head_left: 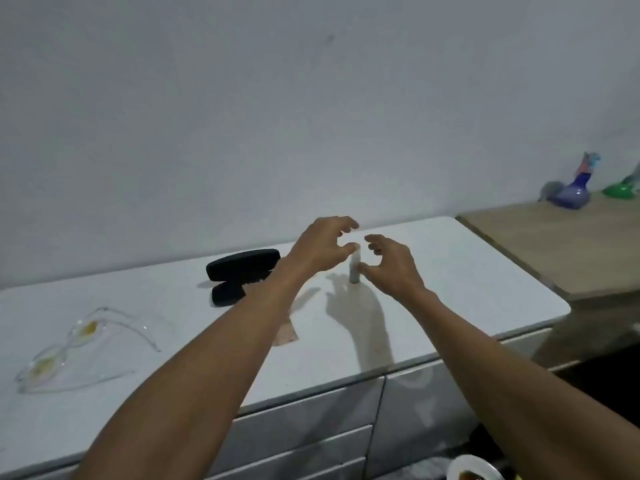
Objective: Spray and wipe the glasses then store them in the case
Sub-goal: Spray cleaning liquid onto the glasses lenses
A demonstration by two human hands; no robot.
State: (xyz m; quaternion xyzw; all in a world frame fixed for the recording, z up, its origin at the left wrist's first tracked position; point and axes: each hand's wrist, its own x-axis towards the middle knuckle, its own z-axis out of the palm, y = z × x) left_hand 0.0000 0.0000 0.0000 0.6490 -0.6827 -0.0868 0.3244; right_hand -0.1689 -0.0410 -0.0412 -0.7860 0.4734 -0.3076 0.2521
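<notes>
The left forearm [194,368] hides part of the open case [239,268]

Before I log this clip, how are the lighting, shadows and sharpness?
Head view: light is soft and even, with no glare; both hands throw a distinct shadow onto the white countertop towards the camera. The whole frame is slightly soft, so the small spray bottle shows no detail, and the clear glasses nearly vanish against the top.
</notes>
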